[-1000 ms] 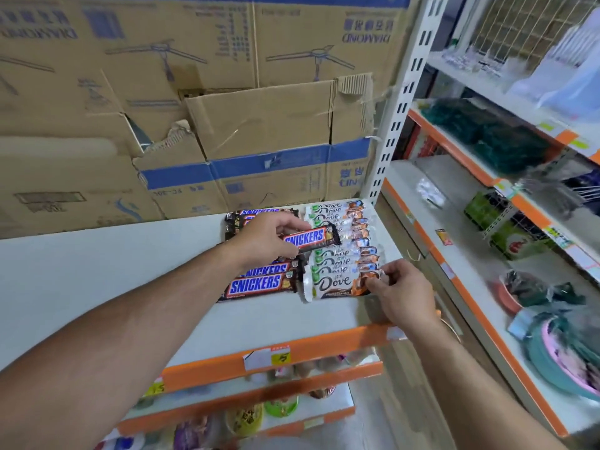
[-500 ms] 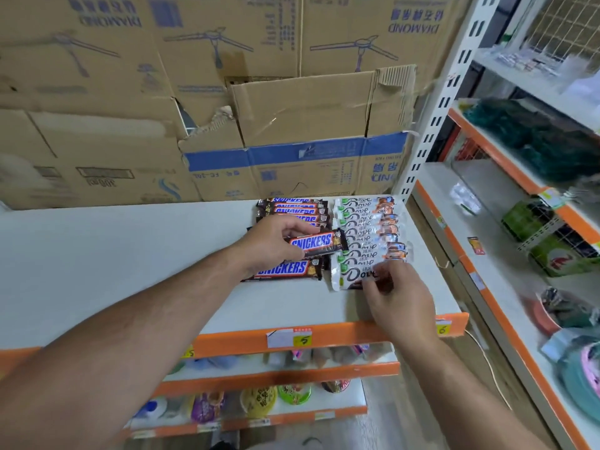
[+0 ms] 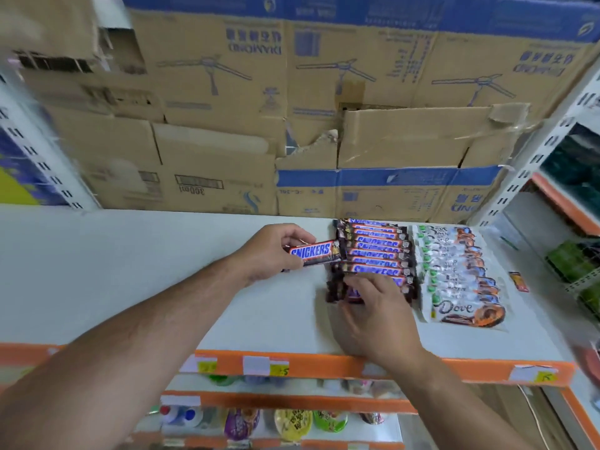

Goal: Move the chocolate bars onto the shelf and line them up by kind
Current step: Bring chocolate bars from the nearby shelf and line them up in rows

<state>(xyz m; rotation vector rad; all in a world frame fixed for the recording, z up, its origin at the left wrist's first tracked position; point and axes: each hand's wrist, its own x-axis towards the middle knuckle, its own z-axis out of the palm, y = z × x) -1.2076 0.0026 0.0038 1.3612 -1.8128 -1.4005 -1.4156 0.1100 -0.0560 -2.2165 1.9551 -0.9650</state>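
left hand (image 3: 269, 253) round snickers bar (image 3: 314, 251)

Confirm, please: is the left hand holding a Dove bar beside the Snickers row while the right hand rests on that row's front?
No: the head view shows the left hand holding a Snickers bar, not a Dove. The right hand does rest on the front of the Snickers row.

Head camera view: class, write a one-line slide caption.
Left hand holds a Snickers bar beside the Snickers row; right hand rests on the row's near end, Dove row alongside.
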